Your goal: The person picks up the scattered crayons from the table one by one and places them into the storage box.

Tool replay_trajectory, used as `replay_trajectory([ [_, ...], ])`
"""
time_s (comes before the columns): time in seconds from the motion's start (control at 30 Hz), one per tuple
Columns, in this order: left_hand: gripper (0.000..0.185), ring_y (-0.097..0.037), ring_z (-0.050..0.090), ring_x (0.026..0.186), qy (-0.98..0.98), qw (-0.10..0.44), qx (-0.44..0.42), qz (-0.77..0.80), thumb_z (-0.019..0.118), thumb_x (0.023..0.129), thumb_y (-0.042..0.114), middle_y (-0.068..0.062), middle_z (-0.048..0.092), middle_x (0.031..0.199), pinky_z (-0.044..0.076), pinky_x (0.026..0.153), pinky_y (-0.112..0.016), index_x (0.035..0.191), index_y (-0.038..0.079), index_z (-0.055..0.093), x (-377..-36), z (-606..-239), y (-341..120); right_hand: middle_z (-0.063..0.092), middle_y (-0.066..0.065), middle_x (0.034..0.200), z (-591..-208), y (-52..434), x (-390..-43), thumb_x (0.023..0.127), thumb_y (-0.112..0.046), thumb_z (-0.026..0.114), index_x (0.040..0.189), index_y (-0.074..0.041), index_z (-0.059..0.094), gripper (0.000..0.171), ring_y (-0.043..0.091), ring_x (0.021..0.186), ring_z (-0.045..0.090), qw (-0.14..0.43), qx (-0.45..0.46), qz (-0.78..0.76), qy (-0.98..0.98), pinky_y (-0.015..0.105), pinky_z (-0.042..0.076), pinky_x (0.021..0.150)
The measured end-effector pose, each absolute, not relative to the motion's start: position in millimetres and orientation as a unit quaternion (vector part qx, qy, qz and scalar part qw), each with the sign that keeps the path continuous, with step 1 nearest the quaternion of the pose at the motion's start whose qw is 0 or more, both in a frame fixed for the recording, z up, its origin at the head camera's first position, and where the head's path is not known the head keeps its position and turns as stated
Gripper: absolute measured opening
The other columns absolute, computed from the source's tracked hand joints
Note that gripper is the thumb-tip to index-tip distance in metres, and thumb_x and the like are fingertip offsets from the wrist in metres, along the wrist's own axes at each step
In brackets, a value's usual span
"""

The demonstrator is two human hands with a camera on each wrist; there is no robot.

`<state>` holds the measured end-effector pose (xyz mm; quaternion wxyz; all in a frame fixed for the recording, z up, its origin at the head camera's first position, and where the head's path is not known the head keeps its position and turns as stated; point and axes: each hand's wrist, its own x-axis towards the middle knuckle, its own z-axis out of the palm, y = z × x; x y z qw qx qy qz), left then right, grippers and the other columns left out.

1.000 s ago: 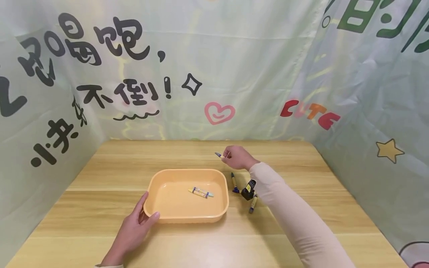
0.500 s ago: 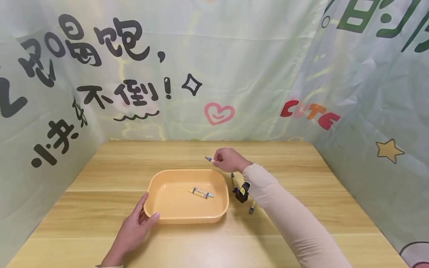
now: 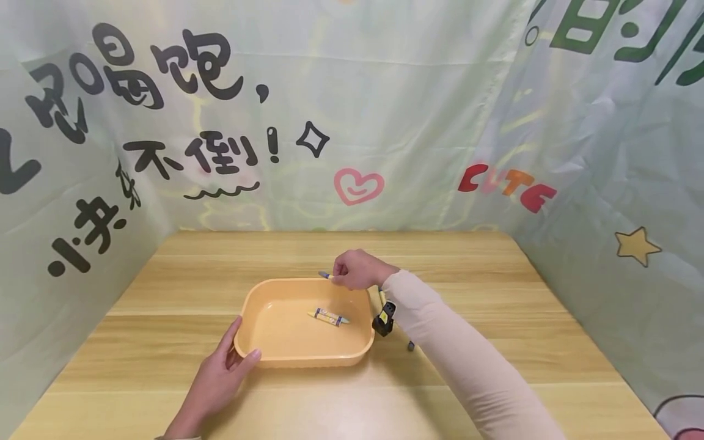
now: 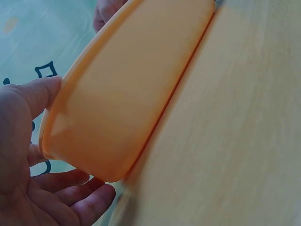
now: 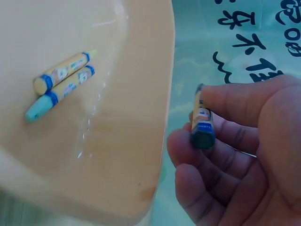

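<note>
My left hand (image 3: 214, 382) holds the near left corner of an orange plastic tray (image 3: 286, 345), thumb on the rim and fingers along the outer wall. My right hand (image 3: 360, 269) pinches a crayon (image 5: 203, 117) between thumb and fingers at the tray's far rim. This crayon has a cream printed wrapper with blue bands and a dark end facing the wrist camera; its blue-grey tip points left in the head view. Inside the tray, two crayons lie side by side, one with a pale yellow tip (image 5: 92, 53) and one with a light teal end (image 5: 41, 108).
On the wooden table (image 3: 467, 379), right of the tray, more crayons lie partly hidden under the right forearm, including a yellow-wrapped crayon (image 3: 382, 297) and a dark crayon end (image 3: 410, 346). A black camera (image 3: 384, 319) sits at the right wrist. Printed cloth (image 3: 418, 122) encloses the table.
My right hand has moved left and slightly nearer with the crayon, from behind the tray's right side to its far rim. My left hand and the tray have stayed in place.
</note>
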<state>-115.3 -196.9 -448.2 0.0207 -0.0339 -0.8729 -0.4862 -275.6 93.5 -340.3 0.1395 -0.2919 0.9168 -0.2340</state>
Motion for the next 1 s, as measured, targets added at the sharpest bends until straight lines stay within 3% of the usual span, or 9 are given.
replay_trajectory([
  [0.17, 0.082, -0.036, 0.050, 0.124, -0.873, 0.018, -0.032, -0.486, 0.063, 0.095, 0.040, -0.021, 0.034, 0.149, 0.049, 0.096, -0.039, 0.157, 0.015, 0.016, -114.7, -446.7, -196.8, 0.070, 0.018, 0.088, -341.3, 87.7, -274.8, 0.097, -0.018, 0.062, 0.092, -0.009, 0.065, 0.011, 0.035, 0.075, 0.068, 0.187, -0.297, -0.252, 0.902, 0.025, 0.051, 0.063],
  [0.47, 0.082, -0.036, 0.050, 0.124, -0.871, 0.019, -0.033, -0.490, 0.063, 0.095, 0.040, -0.021, 0.033, 0.150, 0.050, 0.095, -0.039, 0.157, 0.014, 0.016, -114.0, -447.4, -197.4, 0.071, 0.011, 0.094, -341.1, 73.4, -274.7, 0.097, -0.018, 0.060, 0.093, -0.012, 0.065, 0.010, 0.019, 0.071, 0.067, 0.219, -0.314, -0.214, 0.898, 0.024, 0.049, 0.059],
  [0.67, 0.081, -0.036, 0.049, 0.125, -0.868, 0.024, -0.041, -0.494, 0.063, 0.095, 0.037, -0.022, 0.031, 0.151, 0.050, 0.094, -0.037, 0.156, 0.013, 0.015, -114.2, -446.7, -197.5, 0.065, -0.001, 0.082, -343.7, 62.7, -271.8, 0.096, -0.020, 0.061, 0.088, -0.014, 0.063, 0.010, 0.010, 0.063, 0.057, 0.244, -0.313, -0.188, 0.899, 0.022, 0.044, 0.055],
  [0.83, 0.080, -0.037, 0.050, 0.124, -0.876, 0.019, -0.045, -0.481, 0.061, 0.096, 0.038, -0.022, 0.033, 0.150, 0.051, 0.094, -0.040, 0.157, 0.013, 0.014, -114.1, -444.4, -196.5, 0.061, 0.000, 0.075, -354.8, 58.5, -270.3, 0.095, -0.015, 0.062, 0.084, -0.011, 0.061, 0.012, 0.009, 0.058, 0.054, 0.294, -0.297, -0.205, 0.885, 0.021, 0.045, 0.051],
  [1.0, 0.080, -0.037, 0.051, 0.124, -0.878, 0.016, -0.039, -0.477, 0.061, 0.096, 0.039, -0.021, 0.034, 0.149, 0.051, 0.094, -0.041, 0.157, 0.014, 0.014, -113.3, -444.5, -196.1, 0.059, -0.002, 0.075, -363.6, 55.2, -270.7, 0.094, -0.015, 0.064, 0.083, -0.011, 0.060, 0.013, 0.010, 0.060, 0.056, 0.306, -0.277, -0.206, 0.887, 0.020, 0.048, 0.053],
])
